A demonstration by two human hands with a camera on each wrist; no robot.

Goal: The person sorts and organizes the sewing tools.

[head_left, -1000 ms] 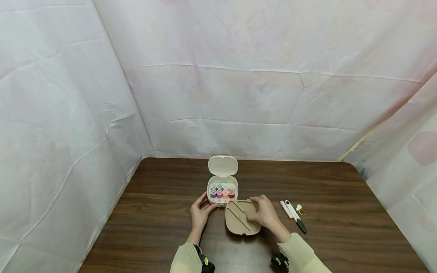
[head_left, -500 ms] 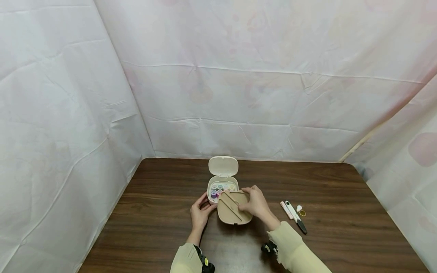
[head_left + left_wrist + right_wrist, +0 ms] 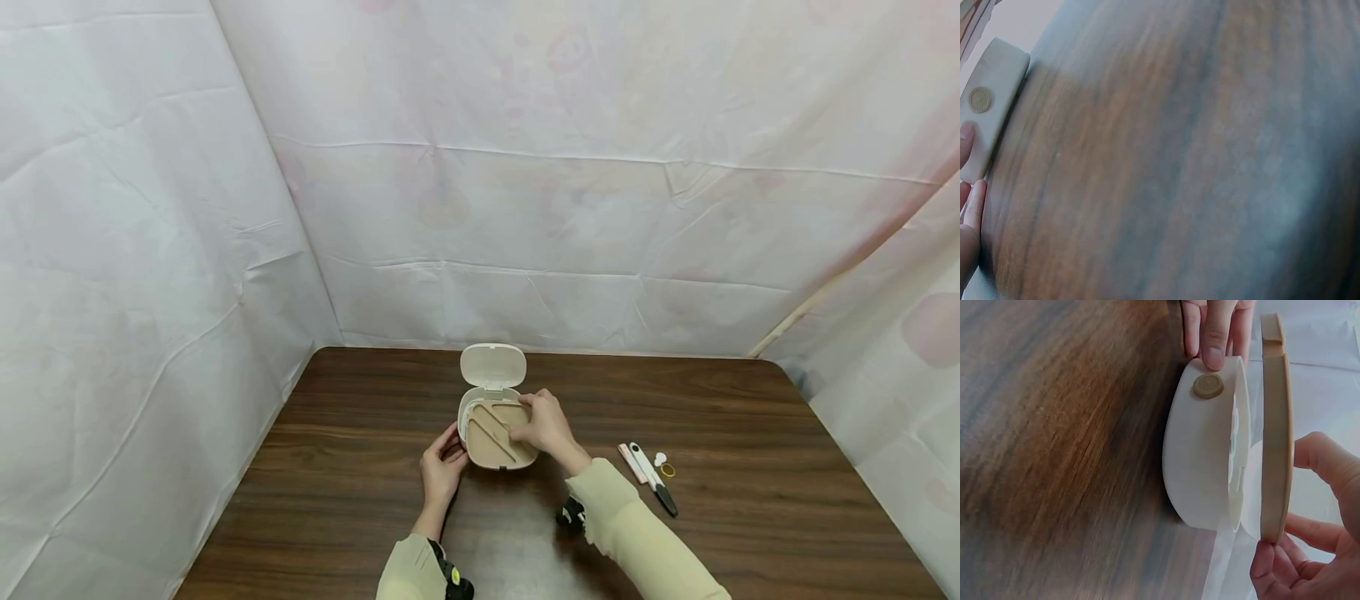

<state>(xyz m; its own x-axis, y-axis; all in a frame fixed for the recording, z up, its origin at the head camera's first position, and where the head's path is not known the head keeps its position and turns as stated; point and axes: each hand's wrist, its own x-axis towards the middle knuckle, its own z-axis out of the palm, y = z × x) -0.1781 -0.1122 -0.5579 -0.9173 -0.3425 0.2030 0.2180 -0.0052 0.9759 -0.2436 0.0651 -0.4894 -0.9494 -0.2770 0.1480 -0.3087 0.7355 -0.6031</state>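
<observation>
A white sewing box (image 3: 464, 417) stands on the table with its lid (image 3: 492, 365) raised at the back. My left hand (image 3: 441, 477) holds the box's left front corner, its thumb on the front wall. A round beige button (image 3: 1208, 386) shows on that wall in the right wrist view. Over the box, my right hand (image 3: 547, 429) grips a beige tray (image 3: 491, 442) with slim grooves by its right side. A gap separates the tray (image 3: 1277, 434) from the box rim in the right wrist view. The thread spools inside are mostly hidden beneath the tray.
Right of the hands lie a pink-and-white stick (image 3: 632, 463), a white tool with a dark end (image 3: 654, 481), a small white piece (image 3: 660, 458) and a yellow ring (image 3: 667, 471). Pale cloth (image 3: 480, 217) hangs behind the brown table (image 3: 337, 467).
My right hand has carried the tray left and away from me, from in front of the box to over it, covering the spools. My left hand stays at the box corner.
</observation>
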